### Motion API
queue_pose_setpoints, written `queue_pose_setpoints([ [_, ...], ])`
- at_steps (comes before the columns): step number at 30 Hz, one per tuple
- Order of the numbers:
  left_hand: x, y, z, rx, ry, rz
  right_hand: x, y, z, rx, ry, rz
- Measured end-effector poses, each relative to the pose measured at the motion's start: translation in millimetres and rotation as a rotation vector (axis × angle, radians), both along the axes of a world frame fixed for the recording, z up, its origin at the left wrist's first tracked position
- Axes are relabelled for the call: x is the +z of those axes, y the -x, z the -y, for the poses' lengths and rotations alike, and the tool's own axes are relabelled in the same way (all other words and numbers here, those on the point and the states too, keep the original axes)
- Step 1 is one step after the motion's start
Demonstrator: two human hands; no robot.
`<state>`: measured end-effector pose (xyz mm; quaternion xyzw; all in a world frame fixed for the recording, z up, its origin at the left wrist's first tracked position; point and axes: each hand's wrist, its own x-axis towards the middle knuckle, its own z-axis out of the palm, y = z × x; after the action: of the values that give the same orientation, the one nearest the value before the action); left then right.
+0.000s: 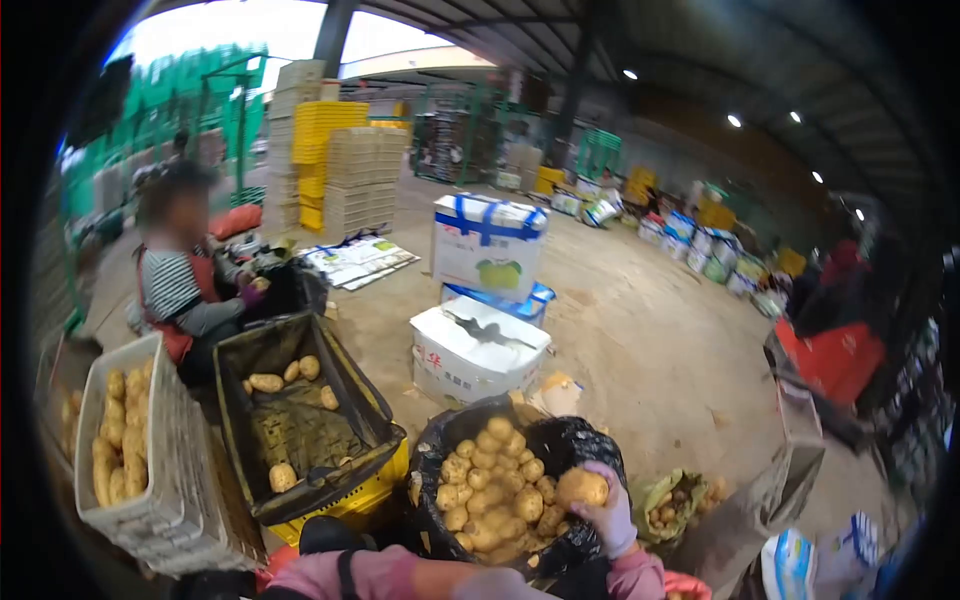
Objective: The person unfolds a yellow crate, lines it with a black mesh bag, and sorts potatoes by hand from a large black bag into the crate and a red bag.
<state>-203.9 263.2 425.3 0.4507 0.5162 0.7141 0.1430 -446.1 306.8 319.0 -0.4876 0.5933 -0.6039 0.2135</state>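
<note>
My right hand (pixel 614 515), in a pale purple glove, is closed round a large potato (pixel 580 488). It is over the right side of a container lined with black plastic (pixel 590 440), which is filled with many smaller potatoes (pixel 490 480). My left forearm, in a pink sleeve, reaches across the bottom of the view. At its end the pale glove of my left hand (pixel 503 584) shows only in part at the lower edge, near the front of the lined container. The left fingers are hidden.
A yellow crate with a dark liner (pixel 390 470) holds several potatoes. Left of it, stacked white crates (pixel 180 500) hold long potatoes. White cartons (pixel 480 360) stand ahead. An open sack of small potatoes (pixel 670 500) lies at right. A person in a striped sleeve (pixel 175 280) sits at left.
</note>
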Motion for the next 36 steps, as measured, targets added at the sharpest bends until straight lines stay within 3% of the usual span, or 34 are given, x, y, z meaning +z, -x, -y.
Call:
queue_pose_setpoints([
  [2, 15.6, -24.2, 20.1, 0.178, 0.131, -0.020, 38.9, -18.0, 15.1, 0.109, 0.003, 0.097],
  [3, 17.5, -32.4, 25.9, 0.198, 0.095, 0.086, 53.1, -26.5, 22.9, 0.043, -0.052, -0.015],
  [4, 19.3, -35.7, 34.1, 0.207, 0.075, 0.195, 43.3, -21.1, 34.5, 0.124, 0.028, 0.080],
  [5, 21.7, -33.3, 45.2, 0.418, 0.194, -0.056, 64.8, -36.9, 36.8, 0.073, -0.051, 0.103],
  [6, 3.5, -39.2, 56.2, 0.553, 0.200, -0.008, 78.1, -49.1, 35.1, 0.095, -0.007, 0.196],
  [7, -3.8, -38.9, 65.9, 0.742, 0.327, 0.104, 67.9, -53.6, 43.9, 0.109, 0.080, 0.234],
  [8, -52.3, -46.7, 91.8, 0.928, 0.299, 0.461, 57.1, -57.6, 50.7, 0.150, 0.165, 0.270],
  [9, -58.8, -43.0, 103.5, 1.090, 0.227, 0.634, 59.9, -69.2, 46.8, 0.098, 0.181, 0.217],
  [10, -88.0, -37.5, 119.8, 1.122, -0.108, 0.674, 64.2, -82.0, 46.9, 0.061, 0.192, 0.159],
  [12, -87.3, -37.3, 133.7, 1.142, -0.132, 0.814, 56.9, -103.5, 56.1, 0.129, 0.131, 0.172],
  [15, -79.3, -43.5, 129.8, 1.065, -0.315, 0.818, 42.8, -131.4, 71.2, 0.151, 0.078, 0.013],
  [17, -92.8, -37.2, 140.6, 1.241, -0.341, 0.726, 29.5, -144.7, 81.8, 0.065, 0.089, -0.189],
  [19, -100.9, -35.1, 151.1, 1.286, -0.356, 0.646, 21.2, -143.8, 89.3, 0.076, -0.014, -0.107],
  [22, -115.3, -37.5, 165.8, 1.360, -0.497, 0.584, 5.9, -152.1, 116.2, 0.290, -0.100, 0.330],
  [23, -125.6, -46.3, 179.0, 1.344, -0.345, 0.530, 30.0, -158.6, 111.3, 0.172, -0.181, 0.282],
  [24, -110.4, -47.8, 172.1, 1.612, -0.142, 0.521, 20.7, -150.1, 116.6, 0.073, -0.062, -0.170],
  [25, -135.1, -51.5, 194.2, 1.848, 0.460, 0.125, -6.3, -146.2, 129.6, 0.012, 0.004, -0.305],
  [27, -111.6, -62.6, 187.9, 1.833, 0.269, 0.268, 13.4, -162.2, 129.4, 0.245, -0.054, 0.372],
  [28, -110.7, -66.8, 188.7, 1.796, 0.146, 0.313, 25.6, -166.7, 127.8, 0.319, -0.108, 0.527],
  [30, -112.1, -69.0, 188.1, 1.819, 0.029, 0.290, 7.9, -163.7, 132.3, 0.329, -0.057, 0.538],
  [31, -102.8, -73.7, 185.2, 1.723, -0.179, 0.529, 7.6, -164.7, 135.6, 0.346, -0.058, 0.562],
  [36, -97.5, -87.6, 189.2, 1.731, -0.110, 0.539, -5.3, -167.8, 139.6, 0.328, -0.083, 0.583],
])
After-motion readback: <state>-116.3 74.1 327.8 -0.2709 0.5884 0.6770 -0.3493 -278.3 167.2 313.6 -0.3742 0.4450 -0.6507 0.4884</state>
